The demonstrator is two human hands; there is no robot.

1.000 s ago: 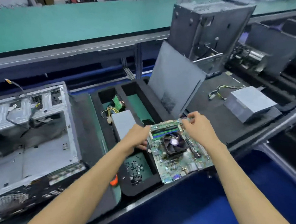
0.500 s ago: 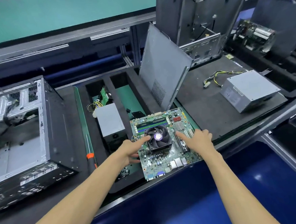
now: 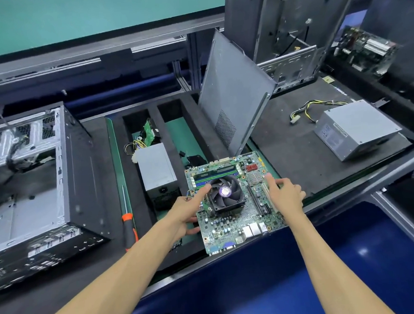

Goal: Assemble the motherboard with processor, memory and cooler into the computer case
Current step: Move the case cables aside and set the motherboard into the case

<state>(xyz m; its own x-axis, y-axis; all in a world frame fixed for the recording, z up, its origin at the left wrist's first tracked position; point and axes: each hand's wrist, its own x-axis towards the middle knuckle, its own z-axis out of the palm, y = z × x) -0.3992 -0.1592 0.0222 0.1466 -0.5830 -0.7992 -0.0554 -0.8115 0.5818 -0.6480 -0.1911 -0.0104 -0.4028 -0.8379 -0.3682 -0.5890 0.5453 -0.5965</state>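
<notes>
A green motherboard (image 3: pixel 230 226) with a black cooler fan (image 3: pixel 225 194) and memory sticks (image 3: pixel 214 174) sits over the foam tray near the bench's front edge. My left hand (image 3: pixel 187 211) grips its left edge, thumb on top beside the fan and fingers underneath. Along the board's right side, my right hand (image 3: pixel 286 195) holds the edge with the index finger stretched over the top. The open computer case (image 3: pixel 43 183) lies on its side at the left, its inside facing up.
A black foam tray (image 3: pixel 154 121) holds a power supply (image 3: pixel 156 170) and cables. An orange-handled screwdriver (image 3: pixel 130 226) lies left of the tray. A grey side panel (image 3: pixel 231 101) leans upright behind the board. Another power supply (image 3: pixel 356 129) lies right; a second case (image 3: pixel 287 23) stands behind.
Both hands slid from the board's far edge to its two sides and took hold. The view dropped and moved closer.
</notes>
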